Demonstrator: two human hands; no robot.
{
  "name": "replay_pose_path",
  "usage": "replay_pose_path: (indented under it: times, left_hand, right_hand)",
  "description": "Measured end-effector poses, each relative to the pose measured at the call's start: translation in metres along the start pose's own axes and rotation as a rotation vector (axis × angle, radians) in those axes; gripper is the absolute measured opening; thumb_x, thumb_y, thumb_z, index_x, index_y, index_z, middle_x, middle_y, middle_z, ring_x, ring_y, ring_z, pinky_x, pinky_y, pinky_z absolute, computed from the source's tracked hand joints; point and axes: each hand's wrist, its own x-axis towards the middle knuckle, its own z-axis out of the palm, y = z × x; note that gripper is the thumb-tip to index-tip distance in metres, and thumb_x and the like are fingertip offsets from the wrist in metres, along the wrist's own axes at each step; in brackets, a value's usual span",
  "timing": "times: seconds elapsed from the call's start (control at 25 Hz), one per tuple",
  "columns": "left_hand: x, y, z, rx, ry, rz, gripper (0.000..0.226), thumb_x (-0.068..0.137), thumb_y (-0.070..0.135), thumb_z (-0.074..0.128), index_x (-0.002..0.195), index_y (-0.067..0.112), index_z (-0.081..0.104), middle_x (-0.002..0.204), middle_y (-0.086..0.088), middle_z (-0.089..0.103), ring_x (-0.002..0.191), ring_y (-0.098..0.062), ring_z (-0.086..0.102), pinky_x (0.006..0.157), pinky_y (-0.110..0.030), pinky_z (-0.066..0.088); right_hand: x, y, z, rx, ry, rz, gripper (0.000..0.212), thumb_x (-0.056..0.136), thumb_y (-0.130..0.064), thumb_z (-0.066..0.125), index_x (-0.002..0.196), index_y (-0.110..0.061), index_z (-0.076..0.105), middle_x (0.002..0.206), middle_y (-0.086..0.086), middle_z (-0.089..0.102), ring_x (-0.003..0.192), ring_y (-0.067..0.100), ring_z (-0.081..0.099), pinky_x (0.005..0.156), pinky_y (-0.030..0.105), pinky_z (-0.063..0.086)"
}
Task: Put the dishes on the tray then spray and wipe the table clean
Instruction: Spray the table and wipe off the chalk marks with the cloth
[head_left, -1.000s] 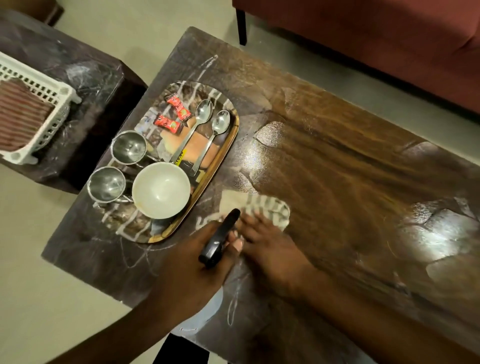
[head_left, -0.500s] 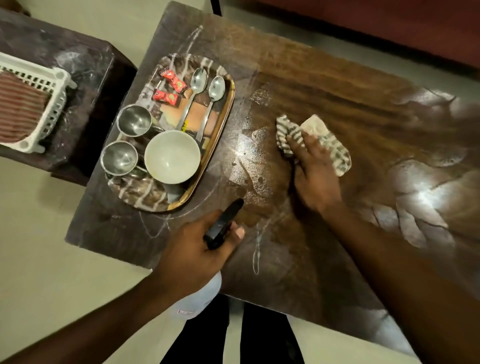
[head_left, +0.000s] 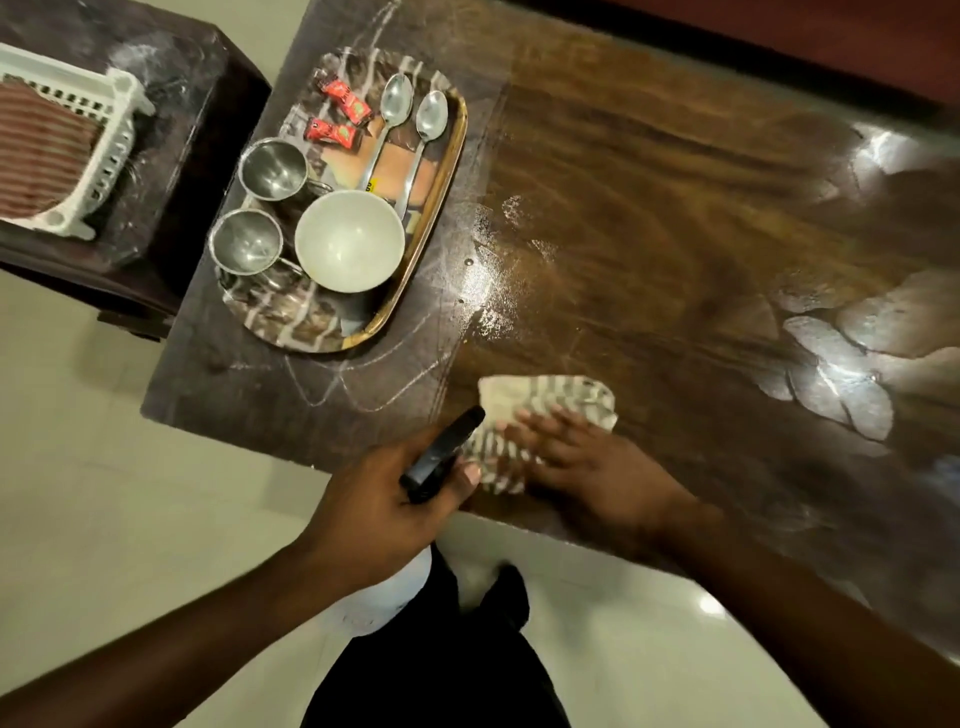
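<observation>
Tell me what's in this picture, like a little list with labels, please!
Left hand: grips spray bottle
Right hand: presses striped cloth
Table: shiny wet patch, white scribble marks near tray
Tray: white bowl, steel cups, spoons, red wrappers
Side table: white basket

The tray (head_left: 453, 156) took up the left end of the table (head_left: 649, 218), crowded with two cups (head_left: 272, 169), a bowl (head_left: 349, 240), two spoons (head_left: 387, 124) and two sweets (head_left: 345, 101). From its right rim, wet wood lay open across the middle and right. At the near edge the right hand (head_left: 587, 467) pressed flat on a cloth (head_left: 550, 395), and the left hand (head_left: 379, 514) gripped a spray bottle (head_left: 444, 452) just beside it, blocking that stretch. A strip of tabletop ran between tray and cloth. A side table (head_left: 208, 130) with a basket (head_left: 111, 156) stood left, across a slim gap.
</observation>
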Motion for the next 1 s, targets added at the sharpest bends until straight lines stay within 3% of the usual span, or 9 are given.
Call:
replay_pose_path:
  times: [0.16, 0.24, 0.32, 0.4, 0.48, 0.6, 0.76, 0.88, 1.0]
  left_hand:
    - [-0.022, 0.003, 0.011, -0.057, 0.034, -0.031, 0.034, 0.079, 0.072, 0.069, 0.101, 0.048, 0.073, 0.081, 0.017, 0.078, 0.079, -0.013, 0.076, 0.086, -0.054, 0.062]
    - [-0.031, 0.004, 0.017, -0.064, 0.085, -0.022, 0.035, 0.075, 0.076, 0.065, 0.098, 0.050, 0.071, 0.080, 0.015, 0.077, 0.080, -0.017, 0.077, 0.086, -0.056, 0.062]
    - [-0.037, 0.004, 0.020, -0.036, 0.123, -0.014, 0.017, 0.078, 0.074, 0.064, 0.090, 0.062, 0.066, 0.072, 0.016, 0.074, 0.078, -0.022, 0.077, 0.086, -0.052, 0.062]
    - [-0.041, 0.005, 0.022, -0.011, 0.158, -0.001, 0.010, 0.081, 0.071, 0.062, 0.090, 0.067, 0.063, 0.063, 0.020, 0.070, 0.077, -0.023, 0.077, 0.085, -0.047, 0.061]
    - [-0.044, 0.004, 0.023, 0.004, 0.193, 0.021, 0.022, 0.084, 0.067, 0.065, 0.104, 0.058, 0.069, 0.059, 0.019, 0.069, 0.075, -0.020, 0.076, 0.083, -0.042, 0.060]
    - [-0.047, 0.001, 0.023, -0.059, 0.211, 0.021, 0.016, 0.090, 0.055, 0.074, 0.093, 0.039, 0.073, 0.064, 0.019, 0.072, 0.073, -0.012, 0.075, 0.081, -0.035, 0.056]
    - [-0.045, -0.001, 0.023, -0.065, 0.208, 0.047, 0.016, 0.091, 0.055, 0.072, 0.096, 0.039, 0.072, 0.068, 0.023, 0.072, 0.074, -0.008, 0.075, 0.081, -0.030, 0.055]
    - [-0.042, 0.000, 0.025, -0.051, 0.232, 0.060, 0.017, 0.090, 0.057, 0.070, 0.087, 0.040, 0.070, 0.063, 0.020, 0.071, 0.073, -0.008, 0.074, 0.079, -0.029, 0.055]
    - [-0.039, 0.007, 0.026, -0.076, 0.273, 0.126, 0.017, 0.091, 0.052, 0.073, 0.081, 0.040, 0.065, 0.066, 0.012, 0.072, 0.070, -0.007, 0.072, 0.074, -0.021, 0.054]
  right_hand:
    - [0.013, 0.014, -0.015, 0.195, 0.322, 0.751, 0.064, 0.100, -0.020, 0.040, 0.163, -0.034, 0.039, 0.175, 0.005, 0.028, 0.163, 0.030, 0.021, 0.134, 0.047, 0.010]
    - [0.030, -0.012, -0.011, 0.319, 0.447, 0.982, 0.064, 0.099, -0.018, 0.039, 0.161, -0.033, 0.043, 0.175, 0.004, 0.028, 0.164, 0.029, 0.018, 0.134, 0.046, 0.008]
    - [0.038, -0.049, 0.003, 0.325, 0.448, 0.961, 0.067, 0.095, -0.020, 0.038, 0.161, -0.031, 0.045, 0.174, 0.005, 0.029, 0.164, 0.030, 0.018, 0.133, 0.052, 0.012]
    - [0.026, -0.089, 0.023, 0.274, 0.346, 0.743, 0.067, 0.096, -0.015, 0.045, 0.161, -0.030, 0.044, 0.175, 0.004, 0.028, 0.164, 0.031, 0.018, 0.132, 0.054, 0.014]
    - [-0.008, -0.108, 0.036, 0.191, 0.220, 0.488, 0.067, 0.098, -0.010, 0.050, 0.161, -0.031, 0.043, 0.176, 0.000, 0.026, 0.165, 0.028, 0.015, 0.133, 0.052, 0.013]
    - [-0.079, -0.090, 0.043, 0.099, 0.102, 0.338, 0.072, 0.098, -0.007, 0.054, 0.163, -0.034, 0.040, 0.176, -0.003, 0.025, 0.165, 0.023, 0.014, 0.133, 0.050, 0.014]
    - [-0.137, -0.069, 0.040, 0.223, 0.383, 0.914, 0.073, 0.092, -0.003, 0.045, 0.159, -0.030, 0.048, 0.172, 0.002, 0.034, 0.162, 0.024, 0.025, 0.127, 0.058, 0.027]
    - [-0.091, -0.082, 0.036, 0.378, 0.634, 1.301, 0.068, 0.093, -0.003, 0.043, 0.156, -0.027, 0.053, 0.170, 0.004, 0.038, 0.159, 0.027, 0.028, 0.128, 0.058, 0.026]
    - [-0.022, -0.096, 0.027, 0.456, 0.620, 1.167, 0.068, 0.091, -0.006, 0.042, 0.154, -0.027, 0.056, 0.167, 0.005, 0.043, 0.158, 0.031, 0.031, 0.132, 0.048, 0.020]
